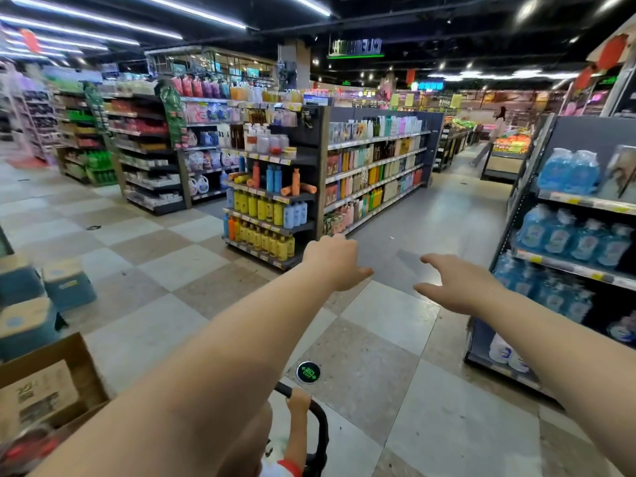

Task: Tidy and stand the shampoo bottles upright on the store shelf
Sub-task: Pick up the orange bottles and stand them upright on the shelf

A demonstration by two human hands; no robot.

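Bottles needing attention, the orange plastic shampoo bottles (298, 189), lie toppled on the dark end-cap shelf unit (311, 160), on its middle tier, long axes roughly level along the shelf edge. 2 more lie at that tier's other end, beside upright blue bottles (274, 178). The bare left hand (335, 261) and bare right hand (456, 287) reach forward, apart, fingers loosely spread, holding nothing. The shelf unit stands well beyond both, ahead and slightly left; the left hand looks nearer.

floor marker (307, 372) | green, round | reads "EXIT", mirrored
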